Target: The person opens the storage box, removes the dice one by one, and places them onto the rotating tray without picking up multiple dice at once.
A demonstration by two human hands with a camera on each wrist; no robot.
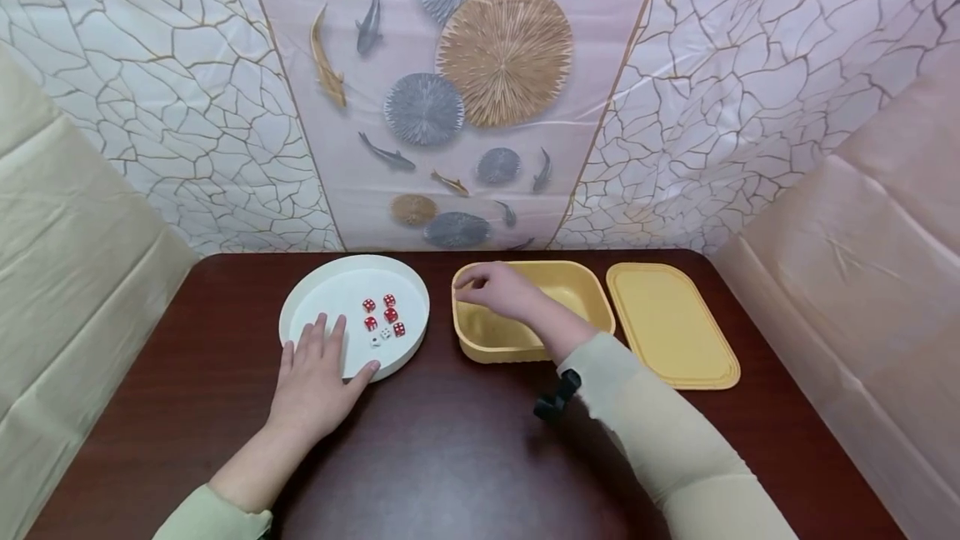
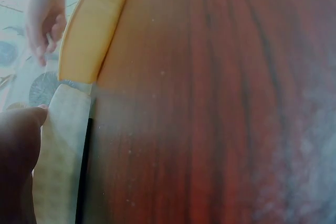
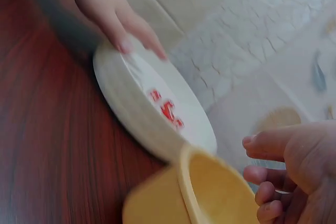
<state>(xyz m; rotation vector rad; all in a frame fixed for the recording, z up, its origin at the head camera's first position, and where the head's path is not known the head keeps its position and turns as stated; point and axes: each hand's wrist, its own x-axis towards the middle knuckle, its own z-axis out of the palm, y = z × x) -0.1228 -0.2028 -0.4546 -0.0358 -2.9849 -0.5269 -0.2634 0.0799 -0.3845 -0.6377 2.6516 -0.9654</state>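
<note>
My left hand (image 1: 315, 386) rests on the near-left side of a round white tray (image 1: 318, 283), fingers spread over its inside and thumb at the near rim. On the right part of the tray lie several red dice (image 1: 391, 315) and two white dice (image 1: 386, 333). Over the left end of a yellow rectangular container (image 1: 555, 351) hovers my right hand (image 1: 504, 288), its fingers loosely bent. In the right wrist view a gap shows between the thumb and fingers (image 3: 270, 174) of that hand, with nothing visible in it.
A flat yellow lid (image 1: 671, 323) lies right of the container on the dark wooden table (image 1: 450, 457). Behind the table hangs a patterned backdrop (image 1: 450, 165), and beige cloth panels (image 1: 862, 257) flank both sides. The tray stands left of the container, a small gap apart.
</note>
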